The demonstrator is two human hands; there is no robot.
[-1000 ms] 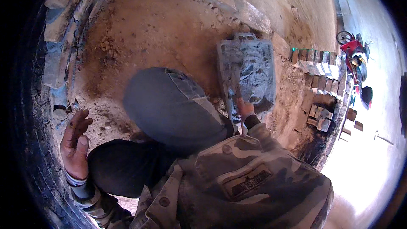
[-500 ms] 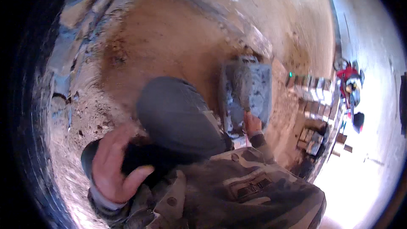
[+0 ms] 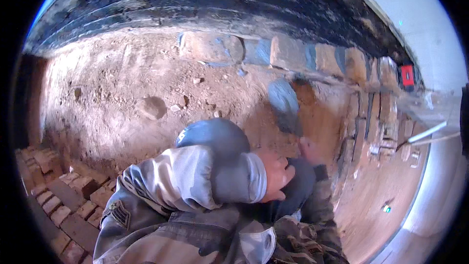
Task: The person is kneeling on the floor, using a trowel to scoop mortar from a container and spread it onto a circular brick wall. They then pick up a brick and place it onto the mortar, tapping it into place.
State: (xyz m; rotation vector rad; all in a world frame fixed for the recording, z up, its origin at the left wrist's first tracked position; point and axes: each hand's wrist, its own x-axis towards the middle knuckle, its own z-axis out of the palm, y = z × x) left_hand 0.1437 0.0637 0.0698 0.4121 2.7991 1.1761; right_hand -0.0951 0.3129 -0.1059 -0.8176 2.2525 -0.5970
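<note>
In front of my right knee, my right hand (image 3: 309, 150) is blurred but closed on a trowel. The trowel's blade (image 3: 284, 101) points away from me, loaded with wet grey mortar. My left arm crosses my lap, and my left hand (image 3: 276, 173) lies by my right thigh (image 3: 298, 186), fingers loosely bent, thumb apart, nothing in it. Past the trowel runs a row of large tan blocks (image 3: 293, 55) with grey mortar (image 3: 257, 51) in the gaps between them.
A dark, rough wall (image 3: 220, 5) rises behind the block row. Loose stones (image 3: 150, 108) lie on the sandy ground (image 3: 112, 83). Stacked bricks (image 3: 83, 200) stand at the lower left, more bricks (image 3: 373, 117) at the right. A red object (image 3: 406, 75) sits by the wall's far end.
My view has swung round from the mortar trough toward the dark wall and block row. The trowel has come out of the trough with mortar on it. My left hand has moved across my lap.
</note>
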